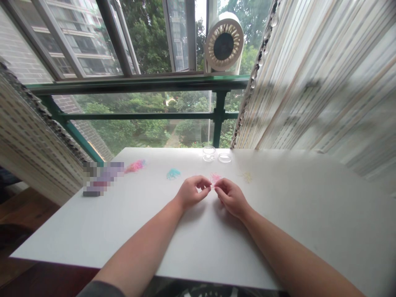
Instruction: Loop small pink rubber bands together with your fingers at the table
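My left hand [194,192] and my right hand [231,198] meet fingertip to fingertip over the white table, each closed in a pinch. Whatever lies between the fingertips is too small to name. Just behind them is a little heap of thin pink pieces [215,177], partly covered by my fingers. A turquoise heap [173,173] of similar thin pieces lies to the left of my left hand. Beyond my right hand sits a pale yellow heap [247,177]. Farther left, a mixed heap [136,166] is mostly pink with some blue.
At the table's [130,222] back edge stand a clear round container [209,154] and a clear shallow ring-like lid [224,158]. A blurred-out object [103,179] lies at the left edge. Behind are a green railing [139,85], a white fan [224,43] and a striped curtain [315,74].
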Tool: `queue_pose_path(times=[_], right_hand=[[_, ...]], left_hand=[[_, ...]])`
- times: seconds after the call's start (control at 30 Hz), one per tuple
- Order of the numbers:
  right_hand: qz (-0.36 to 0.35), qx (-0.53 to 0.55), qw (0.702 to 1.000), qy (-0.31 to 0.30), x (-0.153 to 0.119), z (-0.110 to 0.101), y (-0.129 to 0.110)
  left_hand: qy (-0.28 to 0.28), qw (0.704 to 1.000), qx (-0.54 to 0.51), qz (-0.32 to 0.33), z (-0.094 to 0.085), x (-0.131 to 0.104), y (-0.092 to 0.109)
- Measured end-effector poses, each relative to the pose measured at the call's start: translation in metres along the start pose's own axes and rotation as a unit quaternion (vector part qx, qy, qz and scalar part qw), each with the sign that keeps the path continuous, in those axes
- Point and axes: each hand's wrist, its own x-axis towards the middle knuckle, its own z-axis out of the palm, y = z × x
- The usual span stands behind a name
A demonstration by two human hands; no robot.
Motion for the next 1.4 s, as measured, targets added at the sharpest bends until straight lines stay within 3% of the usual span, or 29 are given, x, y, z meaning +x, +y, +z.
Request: queue_pose_path(times=[0.47, 0.77, 1.4], right_hand=[[-0.008, 0.008, 1.0, 0.002, 0.0011, 0.0007, 0.004], [0.011, -0.02, 0.998, -0.05, -0.0009, 0.0018, 0.0023], [-0.02, -0.058, 0.997, 0.036, 0.0011, -0.0005, 0.0034]], left_hand=[[-0.024, 1.0, 0.001, 0.002, -0.0006, 0.0, 0.0009], [-0.016, 1.0, 0.013, 0.012, 0.0024, -0.0002, -0.0016], [-0.014, 1.0, 0.004, 0.002, 0.0005, -0.0008, -0.0032]])
